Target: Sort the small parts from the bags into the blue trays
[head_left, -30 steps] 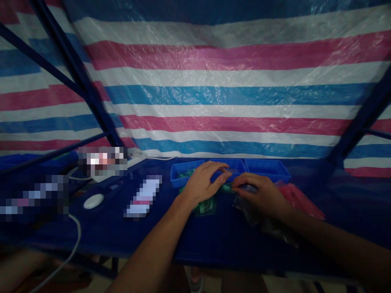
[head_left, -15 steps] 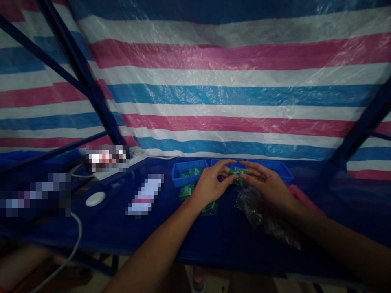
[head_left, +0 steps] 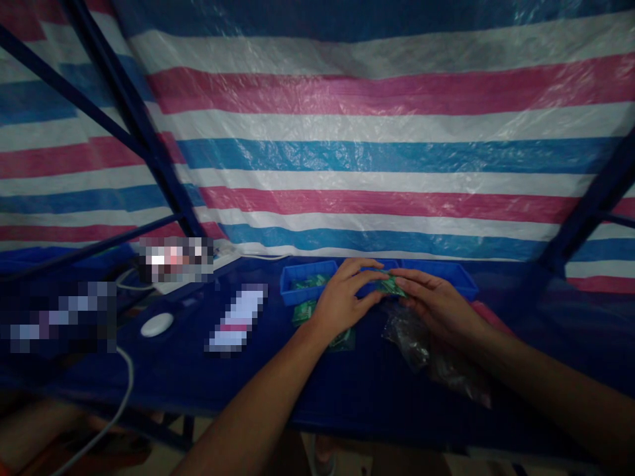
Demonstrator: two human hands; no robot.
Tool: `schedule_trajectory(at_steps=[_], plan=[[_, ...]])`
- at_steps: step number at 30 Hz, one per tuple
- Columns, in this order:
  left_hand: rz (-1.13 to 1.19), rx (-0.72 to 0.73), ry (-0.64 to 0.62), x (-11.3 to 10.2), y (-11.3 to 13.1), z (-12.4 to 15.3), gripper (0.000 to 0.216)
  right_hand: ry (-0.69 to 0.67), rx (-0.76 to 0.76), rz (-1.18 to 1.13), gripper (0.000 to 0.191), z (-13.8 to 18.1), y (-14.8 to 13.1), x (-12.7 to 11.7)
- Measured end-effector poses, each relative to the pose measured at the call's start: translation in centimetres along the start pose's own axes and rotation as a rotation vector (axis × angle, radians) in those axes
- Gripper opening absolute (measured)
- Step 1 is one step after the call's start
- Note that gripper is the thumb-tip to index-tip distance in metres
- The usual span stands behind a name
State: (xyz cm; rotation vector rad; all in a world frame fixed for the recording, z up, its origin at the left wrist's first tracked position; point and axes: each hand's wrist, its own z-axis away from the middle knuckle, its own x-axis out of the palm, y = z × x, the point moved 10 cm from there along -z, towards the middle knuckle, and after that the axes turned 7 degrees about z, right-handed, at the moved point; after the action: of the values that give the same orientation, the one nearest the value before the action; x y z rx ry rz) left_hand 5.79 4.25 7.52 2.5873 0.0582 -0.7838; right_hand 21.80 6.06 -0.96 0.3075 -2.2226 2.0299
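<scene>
A small green packet (head_left: pixel 388 285) is held between both my hands just above the dark blue table (head_left: pixel 347 383). My left hand (head_left: pixel 342 297) pinches its left end with thumb and fingers. From the right, my right hand (head_left: pixel 436 304) grips its other end. More green packets (head_left: pixel 303 311) lie on the table beside and under my left hand. A crumpled clear plastic bag (head_left: pixel 409 340) lies below my right wrist. Behind my hands stand blue plastic trays (head_left: pixel 290 287), the left one holding green packets.
A white round device (head_left: pixel 157 324) with a cable lies at the left. A white power strip (head_left: pixel 223 254) sits at the back left. A pink bag (head_left: pixel 489 314) shows behind my right forearm. A striped tarpaulin (head_left: pixel 377 152) and dark metal poles (head_left: pixel 129 112) close off the back.
Both hands rose from the table and the plastic bag, and came together on a green packet, which has tilted slightly.
</scene>
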Motion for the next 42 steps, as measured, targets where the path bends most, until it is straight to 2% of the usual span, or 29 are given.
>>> schedule_trajectory(at_steps=[3,8,10,13,17,22,25,29,38,42], plan=[[0.029,-0.022,0.016,-0.2,0.1,-0.2,0.023,-0.014,-0.02,0.077,0.029,0.2,-0.4,0.2],[0.08,-0.09,-0.017,-0.2,0.5,-0.5,0.026,0.07,-0.189,0.293,0.033,0.9,-2.6,0.0],[0.099,-0.096,-0.037,0.0,0.5,-0.5,0.028,0.066,-0.22,0.313,0.035,1.1,-2.9,0.2],[0.112,-0.14,-0.029,0.1,-0.2,-0.4,0.033,0.023,-0.205,0.286,0.033,1.0,-2.5,0.5],[0.151,-0.265,0.041,-0.2,-2.1,-0.1,0.042,-0.051,-0.107,0.265,0.034,0.7,-0.9,1.0],[0.231,-0.362,0.014,0.5,-3.0,0.3,0.053,-0.07,-0.042,0.189,0.035,0.6,0.0,1.2],[0.279,-0.362,-0.006,0.8,-3.0,0.3,0.055,-0.052,-0.047,0.188,0.035,0.6,-0.1,1.0],[0.254,-0.354,-0.044,1.1,-2.9,0.3,0.046,-0.07,-0.088,0.229,0.034,0.7,-0.5,1.3],[0.23,-0.327,-0.056,0.7,-2.6,0.2,0.045,-0.016,-0.295,0.529,0.03,1.5,-2.8,1.4],[0.246,-0.332,-0.03,0.5,-2.5,0.2,0.046,0.005,-0.244,0.39,0.032,1.1,-2.5,0.8]])
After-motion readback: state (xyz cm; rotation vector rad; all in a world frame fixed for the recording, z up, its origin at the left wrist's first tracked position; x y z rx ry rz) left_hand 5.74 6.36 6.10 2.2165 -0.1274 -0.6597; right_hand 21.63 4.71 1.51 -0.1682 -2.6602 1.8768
